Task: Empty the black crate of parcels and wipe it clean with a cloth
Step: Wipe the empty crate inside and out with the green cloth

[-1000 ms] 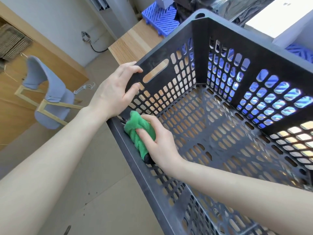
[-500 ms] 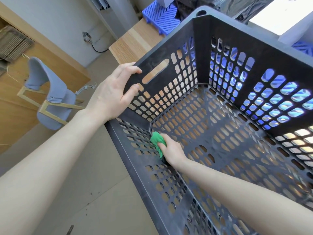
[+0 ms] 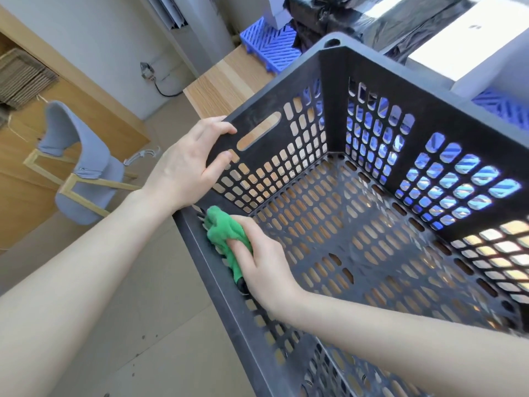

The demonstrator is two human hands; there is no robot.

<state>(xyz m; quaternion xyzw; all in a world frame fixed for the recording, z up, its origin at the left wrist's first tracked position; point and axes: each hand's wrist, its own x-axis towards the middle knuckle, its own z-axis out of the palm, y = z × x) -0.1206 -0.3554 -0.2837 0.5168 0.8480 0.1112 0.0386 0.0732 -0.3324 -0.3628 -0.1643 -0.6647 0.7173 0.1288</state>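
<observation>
Wiping stage, I'd say: black crate is empty inside, with black-wrapped parcels and a white box outside, behind its far wall. It sits on the wooden table, and wood shows through the floor slots. The near wall lines up with bare floor below, so the crate may be at or over the table edge; can't tell how much is supported. Left hand grips the top edge of the left wall beside the handle slot, fingers curled onto it. Right hand is inside the crate, fingers curled round the bunched green cloth, pressing it on the near wall's inner face just under the rim, close to the near-left corner. Risks: an outward push on that wall could walk the crate off the table if the left grip slackens. Slot edges could snag the cloth or scrape knuckles. The corner is tight, with the left hand just above the cloth. Crate floor and the far and right walls are open for long strokes. Grey chair is well apart.
</observation>
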